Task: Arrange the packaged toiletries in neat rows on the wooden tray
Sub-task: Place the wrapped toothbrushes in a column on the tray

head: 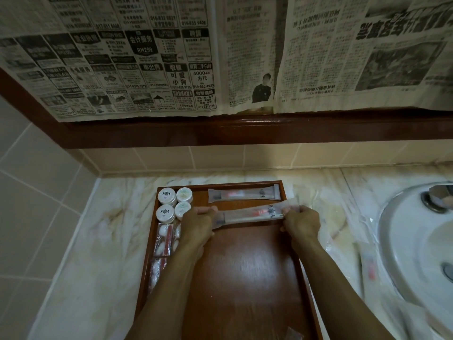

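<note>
A wooden tray (245,278) lies on the marble counter. Both hands hold one long clear toothbrush packet (252,214) over the tray's far half: my left hand (197,225) pinches its left end, my right hand (302,223) pinches its right end. A second toothbrush packet (244,193) lies flat along the tray's far edge. Several round white soap packs (174,203) stand in the far left corner. Clear packets of cotton buds and pads (164,239) lie in a column down the left side, partly hidden by my left arm.
A white sink (416,241) with a chrome tap (437,197) sits to the right. More clear packets (367,263) lie on the counter between tray and sink. Tiled walls close the left and back; newspaper covers the mirror above.
</note>
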